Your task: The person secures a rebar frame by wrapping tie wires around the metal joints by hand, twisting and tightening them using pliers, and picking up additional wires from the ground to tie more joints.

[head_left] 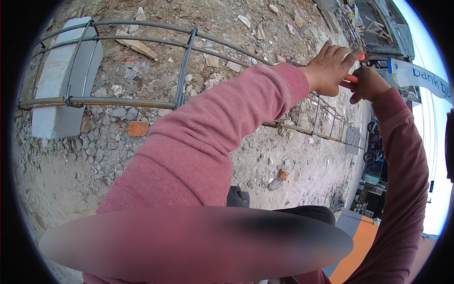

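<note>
A long rebar cage (127, 102) of bars and square stirrups runs from the left toward the far right. Over its middle part, my left hand (328, 71) is held with fingers stretched out and apart; whether it touches a bar is hidden. Close beside it, my right hand (371, 84) is closed around a red-handled tool (351, 78). The tool's working end is behind my hands, so its exact kind cannot be told. Both arms wear pink sleeves, and the left one covers part of the cage.
A pale concrete block (56, 120) stands under the cage's left end. Stones, gravel, a wood piece (137, 47) and orange brick bits (138, 128) litter the dirt. Motorbikes (371, 150), a white-blue banner (421, 78) and buildings lie at the right.
</note>
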Motion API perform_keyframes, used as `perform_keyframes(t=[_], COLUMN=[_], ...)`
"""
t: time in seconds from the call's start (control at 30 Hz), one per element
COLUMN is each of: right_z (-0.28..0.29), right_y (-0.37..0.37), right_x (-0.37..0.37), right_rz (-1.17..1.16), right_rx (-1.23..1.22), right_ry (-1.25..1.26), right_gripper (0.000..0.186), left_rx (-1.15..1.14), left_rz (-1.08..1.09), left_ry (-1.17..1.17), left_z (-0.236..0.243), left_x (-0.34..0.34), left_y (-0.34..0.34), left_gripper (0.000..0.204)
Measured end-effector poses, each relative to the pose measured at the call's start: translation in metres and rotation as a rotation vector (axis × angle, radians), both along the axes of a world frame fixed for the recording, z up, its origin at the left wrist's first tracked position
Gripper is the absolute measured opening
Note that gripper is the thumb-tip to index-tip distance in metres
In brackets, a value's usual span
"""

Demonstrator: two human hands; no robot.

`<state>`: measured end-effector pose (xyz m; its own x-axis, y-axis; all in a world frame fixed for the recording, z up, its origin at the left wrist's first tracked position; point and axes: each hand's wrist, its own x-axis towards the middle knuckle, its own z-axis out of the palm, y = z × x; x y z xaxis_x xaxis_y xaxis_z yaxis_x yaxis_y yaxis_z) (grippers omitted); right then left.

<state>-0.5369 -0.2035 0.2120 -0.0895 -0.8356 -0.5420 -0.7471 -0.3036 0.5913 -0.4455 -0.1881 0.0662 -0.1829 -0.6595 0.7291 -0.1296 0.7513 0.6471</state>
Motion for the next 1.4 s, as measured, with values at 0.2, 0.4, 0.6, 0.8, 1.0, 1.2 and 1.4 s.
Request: perform_keyframes(t=[0.2, 0.4, 0.6, 0.8, 1.0, 1.2, 1.4], right_z=[0.022, 0.012, 0.040, 0.006, -0.020, -0.086, -0.123], right_y=[0.021, 0.042, 0.030, 0.059, 0.145, 0.197, 0.203], right_x=[0.010, 0.040, 0.020, 0.007, -0.170, -0.082, 0.004], right_rz=[-0.518, 0.597, -0.833, -0.616, -0.584, -0.664, -0.168], right_rx=[0.027, -0.313, 0.290, 0.172, -0.243, 0.433, 0.584], right_ry=[-0.311, -0.071, -0.281, -0.569, -1.203, -0.970, -0.670], right_gripper=[0.019, 0.030, 0.042, 0.040, 0.040, 0.047, 0.032], left_rx=[-0.032, -0.022, 0.024, 0.057, 0.178, 0.028, 0.881], left_rz=[0.044, -0.242, -0.557, -1.005, -0.744, -0.407, 0.351], left_ry=[0.457, 0.272, 0.116, -0.709, -0.882, -0.147, 0.338], left_z=[0.000, -0.006, 0.014, 0.023, 0.052, 0.069, -0.118], left_x=[-0.047, -0.073, -0.088, -0.041, -0.049, 0.201, 0.310], left_y=[0.082, 0.103, 0.115, 0.111, 0.111, 0.151, 0.326], left_gripper=[0.077, 0.043, 0.038, 0.028, 0.031, 0.026, 0.014])
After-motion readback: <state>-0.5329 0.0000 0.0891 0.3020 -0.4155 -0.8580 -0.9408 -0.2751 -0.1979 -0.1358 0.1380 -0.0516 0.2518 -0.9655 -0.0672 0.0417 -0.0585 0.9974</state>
